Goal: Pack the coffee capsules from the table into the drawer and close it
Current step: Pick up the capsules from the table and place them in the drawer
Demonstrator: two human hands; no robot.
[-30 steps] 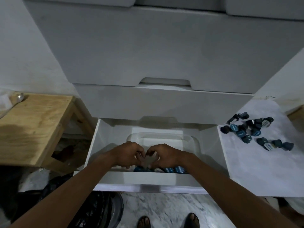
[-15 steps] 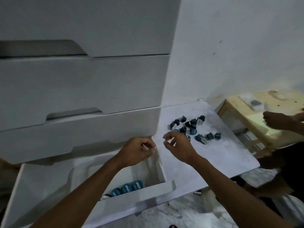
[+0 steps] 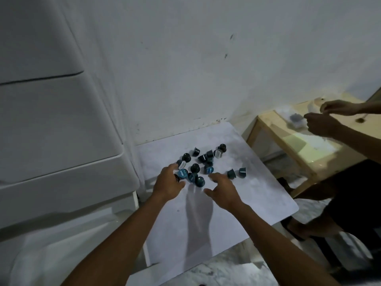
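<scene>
Both hands are out over the pile now. The small dark-blue, cup-shaped coffee capsules lie scattered on the white marble-look table, most bunched together and a couple just off to the right. Some sit on their sides, and some show a pale foil face. The left hand reaches in with its fingers stretched forward, tips on the near capsules, and I see nothing clamped in it. The right hand hovers just short of the pile, fingers spread wide and thumb out, holding nothing. These capsules look featherlight and rigid, with smooth tapered walls, so I'd expect them to skid or roll if nudged. The foil end looks like the tender part. The safest hold is probably a pinch across the body below the rim, or a scoop of several into a cupped palm. On to containers. The white drawer stands open at lower left, under the white chest of drawers, well apart from the pile. Its inside is too blurred to show what it holds. On the right, another person's hands work over a pale wooden table. A small clear box there has something dark inside, too small to name.
</scene>
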